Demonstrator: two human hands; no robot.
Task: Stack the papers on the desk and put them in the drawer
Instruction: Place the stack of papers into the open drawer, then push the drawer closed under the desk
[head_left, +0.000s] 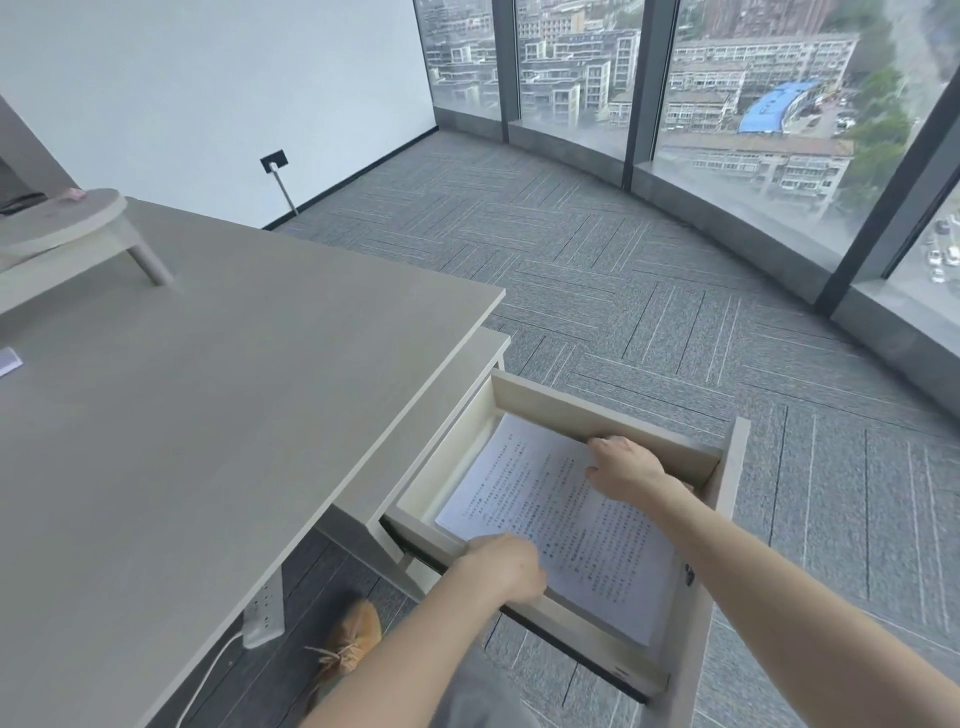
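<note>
The pale wooden drawer (602, 415) stands pulled out beside the grey desk (218, 405). A stack of printed white papers (566, 519) lies flat inside it. My right hand (626, 467) rests on the far edge of the stack, fingers curled against the paper near the drawer's far wall. My left hand (506, 566) is at the near edge of the papers, by the drawer's near side wall, fingers bent over the sheets. Whether either hand pinches the paper or only presses on it is not visible.
A small round wooden stand (67, 218) sits at the desk's far left corner. A white power strip (265, 618) hangs under the desk edge. My brown shoe (353, 639) is on the grey carpet. Tall windows (727, 104) curve along the right.
</note>
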